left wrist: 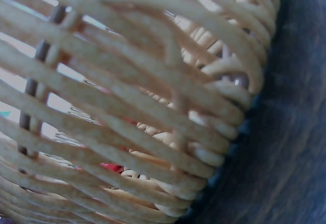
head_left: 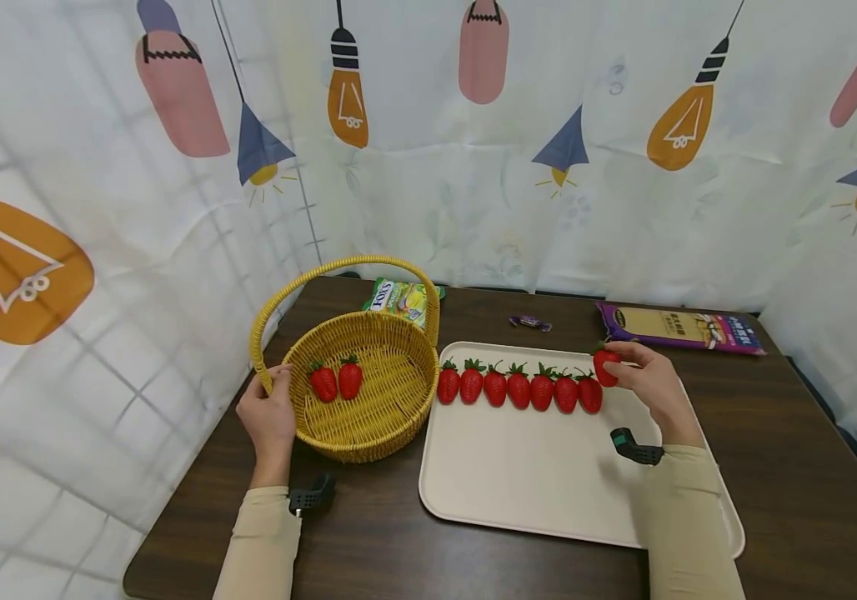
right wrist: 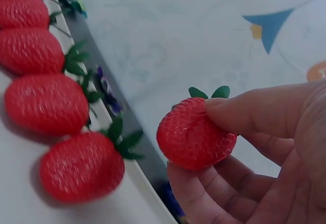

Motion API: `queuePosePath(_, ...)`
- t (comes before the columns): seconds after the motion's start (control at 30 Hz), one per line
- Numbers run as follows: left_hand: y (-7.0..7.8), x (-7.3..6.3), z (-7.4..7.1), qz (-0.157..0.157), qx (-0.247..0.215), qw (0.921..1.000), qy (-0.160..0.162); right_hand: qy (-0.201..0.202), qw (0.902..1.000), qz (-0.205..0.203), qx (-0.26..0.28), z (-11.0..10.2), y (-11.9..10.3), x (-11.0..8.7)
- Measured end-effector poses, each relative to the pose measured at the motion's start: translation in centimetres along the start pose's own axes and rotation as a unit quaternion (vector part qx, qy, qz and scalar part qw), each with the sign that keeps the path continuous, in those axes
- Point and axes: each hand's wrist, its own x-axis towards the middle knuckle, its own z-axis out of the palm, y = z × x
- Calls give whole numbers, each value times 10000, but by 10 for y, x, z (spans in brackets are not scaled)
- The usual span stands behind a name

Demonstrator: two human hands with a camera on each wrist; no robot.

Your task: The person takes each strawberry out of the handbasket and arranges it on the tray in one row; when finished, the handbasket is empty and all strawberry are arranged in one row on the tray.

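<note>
My right hand [head_left: 649, 382] pinches a red strawberry [right wrist: 196, 132] with green leaves between thumb and fingers, over the right end of a row of strawberries [head_left: 518, 388]. That row lies along the far edge of a cream tray [head_left: 518, 492]. At the left, my left hand [head_left: 269, 414] grips the yellow wicker basket [head_left: 368, 450] at its left side, where the tall arched handle meets the rim. Two strawberries [head_left: 337, 380] lie inside the basket. The left wrist view is filled by the basket's woven wall [left wrist: 117, 91], with bits of red showing through its gaps.
Behind the basket lies a green FOX'S packet [head_left: 402, 300]. A small purple wrapped candy [head_left: 530, 322] is beyond the tray, and a long purple packet [head_left: 682, 328] sits at the back right. Patterned curtains [head_left: 428, 200] hang behind the dark wooden table [head_left: 796, 467].
</note>
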Motion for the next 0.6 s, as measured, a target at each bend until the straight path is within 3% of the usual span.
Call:
queuePosePath(0.4,5,-2,0,-34,21,10000,11,-84,9950,778,-628,-20,30,-1)
queuePosePath(0.6,5,-2,1,-64,20,10000,24,-176,9929,912,-745,-23,38,-2)
